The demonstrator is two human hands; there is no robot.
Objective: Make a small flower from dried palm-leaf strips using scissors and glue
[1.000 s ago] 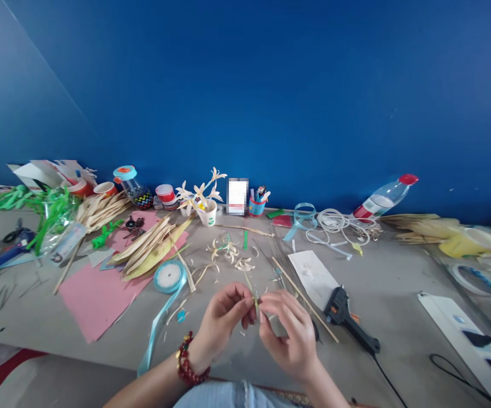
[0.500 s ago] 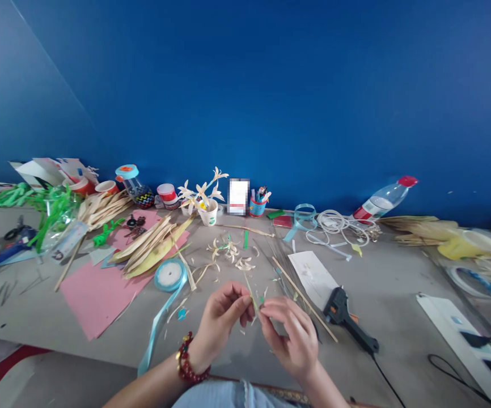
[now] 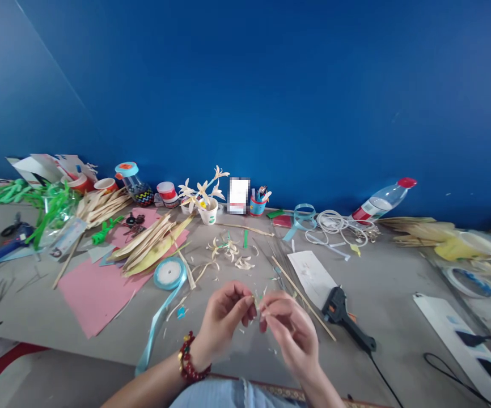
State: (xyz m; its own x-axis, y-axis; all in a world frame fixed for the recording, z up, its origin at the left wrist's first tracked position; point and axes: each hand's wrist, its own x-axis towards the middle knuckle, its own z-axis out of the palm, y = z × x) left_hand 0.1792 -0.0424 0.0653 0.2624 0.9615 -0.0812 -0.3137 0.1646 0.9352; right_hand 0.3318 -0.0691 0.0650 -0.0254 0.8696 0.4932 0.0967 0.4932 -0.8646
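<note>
My left hand (image 3: 231, 311), with a beaded bracelet (image 3: 189, 360) at the wrist, pinches a thin pale strip (image 3: 255, 306) between thumb and forefinger. Only a little of the strip shows. Close beside it, my right hand (image 3: 290, 326) has thumb and fingertips pressed together; what is in them is too small and blurred to make out. Just beyond the hands lie pale curled husk petals (image 3: 244, 262) and a small husk flower (image 3: 226, 247) with green bits. Thin wires and a wooden stick (image 3: 303, 297) lie beside the right hand.
A black glue gun (image 3: 347, 320) lies at right on a cord, near a white power strip (image 3: 462, 345). Left are a blue ribbon roll (image 3: 169, 273), pink paper (image 3: 96, 294) and dried husks (image 3: 152, 243). A cup of husk flowers (image 3: 208, 212) and a tilted bottle (image 3: 384, 201) stand behind.
The strip that stood up between my fingers is now mostly out of sight. My right-hand fingers have shifted slightly and curled; the left hand has barely moved.
</note>
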